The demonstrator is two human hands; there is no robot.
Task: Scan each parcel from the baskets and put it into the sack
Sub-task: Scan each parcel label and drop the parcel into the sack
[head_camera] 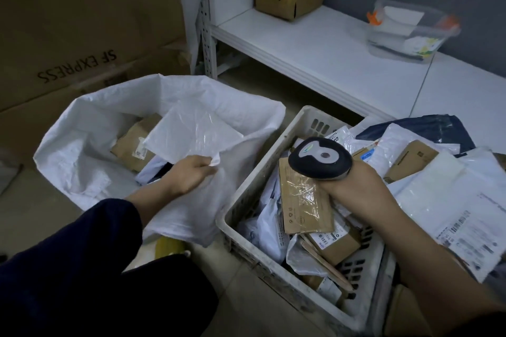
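left hand [191, 175] pinches one corner of a flat white poly parcel [191, 131] between thumb and curled fingers. the parcel is thin, glossy and crinkled, with no label on the side i see. it sits tilted over the open mouth of the white woven sack [82, 150], far edge lower and inside the rim. the sack stands on the floor left of the basket, top rolled open. a brown box [134, 145] with a small label and some pale bags already lie in it.

right hand [353, 186] grips the handle of the scanner [320, 157], fingers wrapped under it (tips hidden, so i can't tell how tight). the scanner has a dark head with a grey top plate and hangs over the basket.

the white slotted basket [246, 200] is full of mixed parcels. a flat taped cardboard mailer [304, 200] lies on top, with small labelled boxes and white bags under it. more white and dark mailers [449, 194] are piled just right of the basket.

behind are a white shelf [315, 49], a clear tub [410, 33] and a big sf express carton [82, 22].
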